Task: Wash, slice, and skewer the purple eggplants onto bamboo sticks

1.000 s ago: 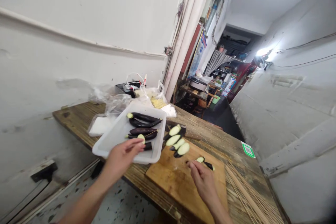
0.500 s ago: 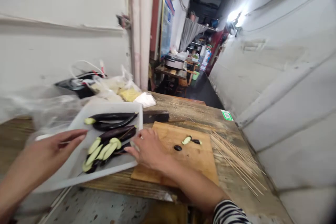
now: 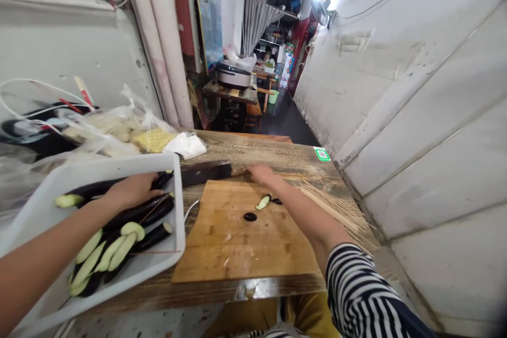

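In a narrow concrete passage, a person's left hand [image 3: 132, 190] lies palm down with fingers extended, resting on a long purple eggplant [image 3: 95, 188] without clamping it, inside a white plastic tray [image 3: 179, 211]. More eggplants [image 3: 152, 211] share the tray, with pale, lengthwise-cut eggplant slices [image 3: 99, 256] fanned at its near end. The right hand [image 3: 263, 174], below a striped sleeve [image 3: 364, 290], reaches across the far edge of a wooden cutting board [image 3: 237, 243], its fingers [image 3: 253, 170] at the handle of a dark-bladed cleaver [image 3: 206, 172] lying on a worn plank table [image 3: 253, 150] (whether they have closed on it cannot be told from this angle). A pale eggplant slice [image 3: 263, 202] and a dark round piece [image 3: 250, 216] sit on the board. Thin bamboo skewers [image 3: 335, 211] fan out beneath the right forearm, just beside the board, while plastic bags [image 3: 114, 132] lie beyond the tray.
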`<state>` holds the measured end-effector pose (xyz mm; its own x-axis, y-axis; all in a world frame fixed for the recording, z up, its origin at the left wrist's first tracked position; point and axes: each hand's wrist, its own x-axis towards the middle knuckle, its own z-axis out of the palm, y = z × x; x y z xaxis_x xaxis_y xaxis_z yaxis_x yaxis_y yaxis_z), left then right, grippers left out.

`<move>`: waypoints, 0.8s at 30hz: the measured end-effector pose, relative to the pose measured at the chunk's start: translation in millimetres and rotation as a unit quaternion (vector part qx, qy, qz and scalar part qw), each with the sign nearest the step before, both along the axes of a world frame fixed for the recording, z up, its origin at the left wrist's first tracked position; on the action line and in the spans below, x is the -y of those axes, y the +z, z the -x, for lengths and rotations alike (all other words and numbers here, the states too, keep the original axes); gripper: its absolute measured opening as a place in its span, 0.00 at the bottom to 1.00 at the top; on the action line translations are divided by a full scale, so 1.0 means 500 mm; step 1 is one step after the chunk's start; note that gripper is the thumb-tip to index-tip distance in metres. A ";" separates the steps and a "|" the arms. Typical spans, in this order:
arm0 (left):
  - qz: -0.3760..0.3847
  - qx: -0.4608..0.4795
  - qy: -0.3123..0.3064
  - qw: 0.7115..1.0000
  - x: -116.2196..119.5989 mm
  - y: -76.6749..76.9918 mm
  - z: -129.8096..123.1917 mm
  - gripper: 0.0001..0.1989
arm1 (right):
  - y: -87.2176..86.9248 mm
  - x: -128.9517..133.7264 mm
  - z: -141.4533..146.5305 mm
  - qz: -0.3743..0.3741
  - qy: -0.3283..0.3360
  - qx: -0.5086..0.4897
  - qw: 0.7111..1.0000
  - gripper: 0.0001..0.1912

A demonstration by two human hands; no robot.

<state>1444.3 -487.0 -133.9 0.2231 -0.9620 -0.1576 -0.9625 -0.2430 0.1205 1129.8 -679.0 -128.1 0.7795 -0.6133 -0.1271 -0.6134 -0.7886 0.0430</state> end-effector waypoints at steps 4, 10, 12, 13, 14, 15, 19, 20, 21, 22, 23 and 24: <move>0.024 -0.030 0.020 0.999 -0.001 -0.026 -0.017 0.20 | -0.012 0.013 -0.055 0.009 0.011 -0.024 1.000 0.14; 0.226 -0.244 0.144 0.932 -0.023 0.063 0.007 0.23 | -0.006 0.005 -0.078 0.002 0.047 -0.027 0.999 0.19; 0.325 -0.384 0.139 0.853 -0.033 0.115 0.030 0.22 | 0.005 0.000 -0.072 0.008 0.046 -0.020 0.999 0.21; 0.373 -0.455 0.124 0.799 -0.037 0.139 0.043 0.22 | 0.012 -0.002 -0.066 0.012 0.042 -0.014 0.999 0.20; 0.408 -0.515 0.113 0.746 -0.041 0.162 0.057 0.22 | 0.022 -0.003 -0.057 0.016 0.036 -0.007 0.999 0.19; 0.430 -0.560 0.107 0.700 -0.045 0.183 0.072 0.22 | 0.032 -0.004 -0.044 0.021 0.029 0.002 0.999 0.18; 0.462 -0.632 0.112 0.613 -0.068 0.247 0.145 0.17 | 0.076 -0.016 0.047 0.036 -0.014 0.052 0.998 0.19; 0.456 -0.645 0.107 0.604 -0.077 0.259 0.167 0.16 | 0.085 -0.023 0.078 0.037 -0.027 0.068 0.997 0.20; 0.442 -0.662 0.102 0.597 -0.086 0.269 0.191 0.15 | 0.091 -0.034 0.111 0.035 -0.041 0.086 0.995 0.21; 0.424 -0.684 0.097 0.586 -0.097 0.277 0.217 0.14 | 0.096 -0.047 0.145 0.031 -0.054 0.105 0.993 0.22; 0.410 -0.708 0.094 0.567 -0.107 0.282 0.243 0.14 | 0.098 -0.065 0.179 0.025 -0.068 0.125 0.989 0.23; 0.397 -0.733 0.095 0.544 -0.117 0.284 0.270 0.16 | 0.100 -0.086 0.211 0.017 -0.081 0.147 0.986 0.24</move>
